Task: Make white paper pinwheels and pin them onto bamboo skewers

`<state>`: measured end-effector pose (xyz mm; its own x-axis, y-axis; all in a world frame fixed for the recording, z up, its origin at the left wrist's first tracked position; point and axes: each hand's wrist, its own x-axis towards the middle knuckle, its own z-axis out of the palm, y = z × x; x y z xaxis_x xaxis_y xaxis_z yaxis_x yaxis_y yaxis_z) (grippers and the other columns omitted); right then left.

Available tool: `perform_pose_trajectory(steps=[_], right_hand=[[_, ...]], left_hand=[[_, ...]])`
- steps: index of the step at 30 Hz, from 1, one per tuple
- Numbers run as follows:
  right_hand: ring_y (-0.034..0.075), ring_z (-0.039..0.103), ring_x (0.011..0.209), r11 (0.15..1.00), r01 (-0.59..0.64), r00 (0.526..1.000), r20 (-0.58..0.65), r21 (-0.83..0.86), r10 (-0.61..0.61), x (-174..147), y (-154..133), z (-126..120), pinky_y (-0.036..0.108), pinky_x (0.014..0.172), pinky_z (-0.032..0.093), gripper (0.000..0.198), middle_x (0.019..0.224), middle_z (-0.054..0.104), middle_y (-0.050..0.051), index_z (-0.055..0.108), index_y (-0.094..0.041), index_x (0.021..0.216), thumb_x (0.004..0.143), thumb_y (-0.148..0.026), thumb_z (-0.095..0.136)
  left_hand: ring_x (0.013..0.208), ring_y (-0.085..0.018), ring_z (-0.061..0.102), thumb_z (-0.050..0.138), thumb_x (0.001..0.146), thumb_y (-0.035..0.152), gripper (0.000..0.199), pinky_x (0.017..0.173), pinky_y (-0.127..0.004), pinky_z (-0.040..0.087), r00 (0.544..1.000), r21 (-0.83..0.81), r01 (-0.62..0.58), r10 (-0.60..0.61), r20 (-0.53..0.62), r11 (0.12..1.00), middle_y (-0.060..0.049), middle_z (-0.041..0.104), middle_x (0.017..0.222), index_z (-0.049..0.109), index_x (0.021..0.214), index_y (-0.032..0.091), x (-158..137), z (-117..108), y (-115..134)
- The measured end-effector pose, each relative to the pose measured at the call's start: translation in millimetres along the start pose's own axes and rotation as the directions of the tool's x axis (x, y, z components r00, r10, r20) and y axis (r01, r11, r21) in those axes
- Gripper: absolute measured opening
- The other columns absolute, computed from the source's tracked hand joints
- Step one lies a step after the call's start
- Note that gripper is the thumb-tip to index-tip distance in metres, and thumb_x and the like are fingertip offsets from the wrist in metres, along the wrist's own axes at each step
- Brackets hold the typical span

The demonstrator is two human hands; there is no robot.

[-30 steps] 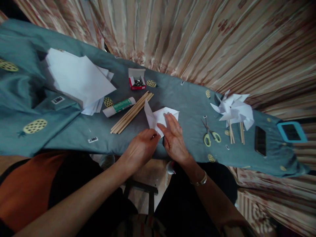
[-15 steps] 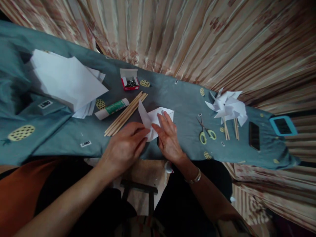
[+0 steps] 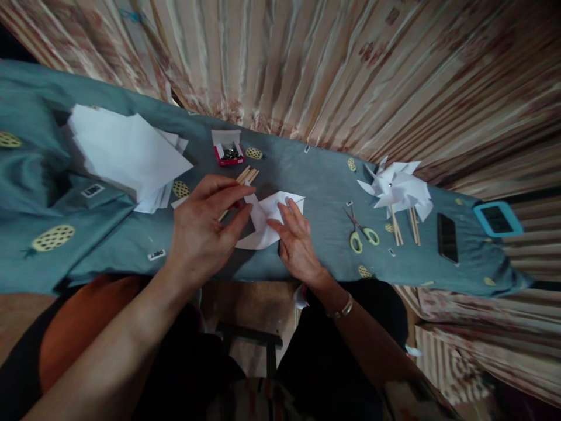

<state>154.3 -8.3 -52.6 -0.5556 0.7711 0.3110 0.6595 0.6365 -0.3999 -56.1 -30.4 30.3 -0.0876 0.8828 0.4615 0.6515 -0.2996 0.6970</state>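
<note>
A white sheet of paper (image 3: 264, 217), cut and partly folded into pinwheel blades, lies in front of me on the cloth. My right hand (image 3: 298, 240) holds it down, its thumb near the middle and its fingertips on the right part. My left hand (image 3: 204, 225) is at the paper's raised upper-left point, thumb and index finger apart on either side of it. Whether they touch that point is unclear. Beneath my left hand, wooden sticks (image 3: 248, 175) and a glue stick are mostly hidden.
White paper sheets (image 3: 127, 152) are stacked at left, near an open red box (image 3: 229, 155) of small metal pieces. To the right are scissors (image 3: 360, 231), finished paper pinwheels (image 3: 401, 187) on sticks, a phone (image 3: 447, 237) and a blue-framed device (image 3: 498, 218). A curtain (image 3: 280, 64) hangs behind.
My left hand has let go of the paper's lower-left corner and moved up and left to the upper-left point. That lower corner now lies spread out. My right hand stays on the paper.
</note>
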Motion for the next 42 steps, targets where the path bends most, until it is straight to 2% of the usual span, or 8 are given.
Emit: perform_pose_trajectory(steps=[5, 10, 16, 36, 42], right_hand=[[0.025, 0.014, 0.154, 0.997, 0.061, 0.998, -0.016, -0.037, -0.061, -0.1, -2.2, 1.9, 0.056, 0.114, 0.033, 0.042, 0.155, 0.041, 0.011, 0.055, -0.023, 0.131, 0.096, -0.010, 0.035], [0.027, 0.012, 0.154, 1.000, -0.001, 1.000, -0.018, -0.001, 0.001, -1.0, -0.7, 2.1, 0.056, 0.116, 0.031, 0.044, 0.158, 0.036, 0.008, 0.059, -0.023, 0.128, 0.091, -0.009, 0.039], [0.027, 0.014, 0.153, 0.994, -0.083, 0.996, -0.028, 0.076, 0.086, -2.7, 0.8, -0.9, 0.057, 0.117, 0.030, 0.054, 0.160, 0.032, 0.005, 0.061, -0.022, 0.127, 0.081, -0.003, 0.041], [0.023, 0.033, 0.147, 0.983, -0.091, 0.995, -0.026, 0.159, 0.097, 2.7, 3.5, -17.5, 0.052, 0.118, 0.032, 0.048, 0.147, 0.052, 0.008, 0.063, -0.020, 0.124, 0.083, -0.008, 0.041], [0.022, 0.039, 0.144, 0.989, -0.057, 0.998, -0.020, 0.136, 0.060, 1.0, -0.2, -18.6, 0.049, 0.117, 0.035, 0.050, 0.142, 0.057, 0.010, 0.057, -0.018, 0.132, 0.086, -0.009, 0.040]], left_hand=[[0.078, -0.013, 0.064, 0.062, 0.088, 0.021, 0.020, 0.078, -0.030, 0.056, 0.999, -0.028, -0.025, 0.024, -0.032, 0.999, -0.004, 0.067, 0.104, 0.072, 0.105, 0.020, 10.1, 6.5, 10.2], [0.081, -0.015, 0.065, 0.058, 0.089, 0.026, 0.020, 0.083, -0.032, 0.055, 0.999, 0.034, -0.006, 0.007, -0.037, 0.999, -0.002, 0.067, 0.106, 0.071, 0.106, 0.023, 17.6, 10.4, 14.8], [0.073, -0.011, 0.064, 0.063, 0.086, 0.023, 0.019, 0.077, -0.028, 0.055, 0.997, -0.040, -0.005, 0.002, -0.078, 0.999, -0.002, 0.069, 0.105, 0.072, 0.103, 0.023, 21.4, 17.3, 14.0], [0.075, -0.013, 0.064, 0.060, 0.087, 0.023, 0.020, 0.080, -0.029, 0.055, 0.999, 0.002, -0.001, 0.001, -0.052, 1.000, -0.003, 0.068, 0.106, 0.072, 0.102, 0.022, 20.6, 15.1, 12.7], [0.075, -0.013, 0.064, 0.059, 0.086, 0.022, 0.022, 0.079, -0.030, 0.054, 0.999, -0.022, 0.002, -0.002, -0.042, 1.000, -0.005, 0.068, 0.107, 0.073, 0.103, 0.020, 20.2, 15.7, 13.9]])
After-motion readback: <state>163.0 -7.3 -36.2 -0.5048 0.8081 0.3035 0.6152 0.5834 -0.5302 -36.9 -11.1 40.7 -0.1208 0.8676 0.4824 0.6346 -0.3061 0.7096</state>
